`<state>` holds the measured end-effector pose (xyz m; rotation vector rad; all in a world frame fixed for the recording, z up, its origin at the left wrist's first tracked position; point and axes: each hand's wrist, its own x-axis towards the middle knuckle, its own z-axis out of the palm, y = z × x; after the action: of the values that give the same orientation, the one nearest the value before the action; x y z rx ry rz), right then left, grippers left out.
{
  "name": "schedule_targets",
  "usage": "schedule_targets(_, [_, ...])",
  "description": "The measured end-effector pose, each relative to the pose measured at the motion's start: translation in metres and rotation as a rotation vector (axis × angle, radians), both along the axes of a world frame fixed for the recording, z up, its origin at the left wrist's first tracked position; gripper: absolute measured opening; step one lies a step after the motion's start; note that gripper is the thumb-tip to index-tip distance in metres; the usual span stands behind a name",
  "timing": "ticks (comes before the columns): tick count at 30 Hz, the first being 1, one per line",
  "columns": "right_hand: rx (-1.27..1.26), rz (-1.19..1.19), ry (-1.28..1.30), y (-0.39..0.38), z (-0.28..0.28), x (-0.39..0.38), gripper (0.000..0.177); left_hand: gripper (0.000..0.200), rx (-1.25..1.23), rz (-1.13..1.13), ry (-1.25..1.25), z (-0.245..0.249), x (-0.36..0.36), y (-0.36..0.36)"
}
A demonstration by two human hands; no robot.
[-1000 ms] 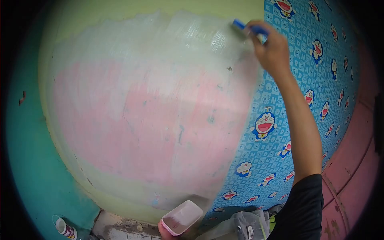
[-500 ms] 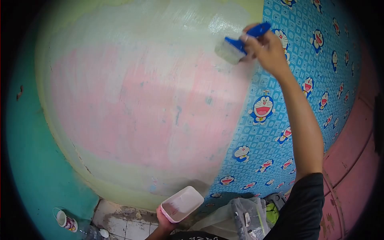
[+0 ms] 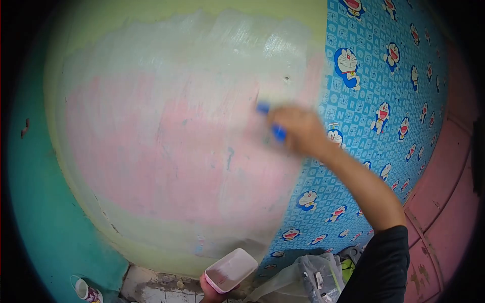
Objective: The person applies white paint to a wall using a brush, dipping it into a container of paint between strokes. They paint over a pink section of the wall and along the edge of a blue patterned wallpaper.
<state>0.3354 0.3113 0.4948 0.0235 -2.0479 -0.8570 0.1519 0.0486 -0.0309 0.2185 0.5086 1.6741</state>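
Note:
My right hand (image 3: pixel 298 132) grips a blue-handled paintbrush (image 3: pixel 269 118), blurred with motion, against the pink and whitish patch of wall (image 3: pixel 172 141) at mid height. The brush head lies near the edge of the blue cartoon wallpaper (image 3: pixel 374 101). Low in the view my left hand (image 3: pixel 212 294) holds a small pink-rimmed white tub (image 3: pixel 231 270) from below; only part of that hand shows.
A teal wall (image 3: pixel 35 212) runs along the left. A paper cup (image 3: pixel 86 290) stands on the tiled floor at the bottom left. A clear plastic bag (image 3: pixel 308 283) with small items lies at the bottom right. A pink panelled door (image 3: pixel 449 202) is at the right.
My right hand has swept the brush down the wall from near the top to mid height. The left hand with the tub has stayed low.

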Motion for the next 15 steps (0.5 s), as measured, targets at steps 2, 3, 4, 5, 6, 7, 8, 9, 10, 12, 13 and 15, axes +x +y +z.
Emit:
schedule_targets(2, [-0.226,0.002,-0.253,-0.025,-0.043,-0.004,0.027,0.074,0.020,0.016,-0.028,-0.006,-0.004,-0.005])
schedule_targets(3, [-0.349,0.013,-0.228,-0.025,-0.040,-0.006,0.027,0.072,0.032,0.026,-0.042,-0.008,-0.007,-0.006])
schedule_targets(4, [-0.473,0.025,-0.201,-0.024,-0.035,-0.008,0.027,0.071,0.044,0.037,-0.054,-0.009,-0.011,-0.007])
schedule_targets(5, [-0.603,0.038,-0.174,-0.023,-0.031,-0.008,0.028,0.070,0.049,0.048,-0.067,-0.010,-0.015,-0.010])
schedule_targets(6, [-0.546,0.061,-0.035,-0.011,-0.012,-0.009,0.018,0.070,0.054,0.047,-0.088,-0.009,-0.019,-0.016])
schedule_targets(7, [-0.926,-0.014,0.067,-0.017,0.023,-0.009,0.017,0.070,0.058,0.045,-0.110,-0.008,-0.022,-0.021])
schedule_targets(8, [-0.796,0.074,0.207,-0.007,0.050,-0.004,0.021,0.070,0.065,0.044,-0.132,-0.005,-0.025,-0.026])
schedule_targets(9, [-0.620,0.191,0.353,0.019,0.078,0.000,0.022,0.072,0.060,0.013,-0.131,0.005,-0.030,-0.030])
schedule_targets(10, [-0.571,0.243,0.475,0.019,0.108,0.004,0.021,0.075,0.056,-0.021,-0.130,0.021,-0.037,-0.032])
schedule_targets(12, [-0.408,0.251,0.698,0.001,0.149,0.006,0.018,0.078,0.066,-0.046,-0.125,0.031,-0.046,-0.033])
schedule_targets(13, [-0.305,0.208,0.705,0.002,0.153,0.007,0.017,0.078,0.079,-0.037,-0.119,0.029,-0.051,-0.031])
schedule_targets(15, [-0.097,0.115,0.712,-0.001,0.156,0.009,0.015,0.078,0.128,0.001,0.074,0.047,-0.054,-0.037])
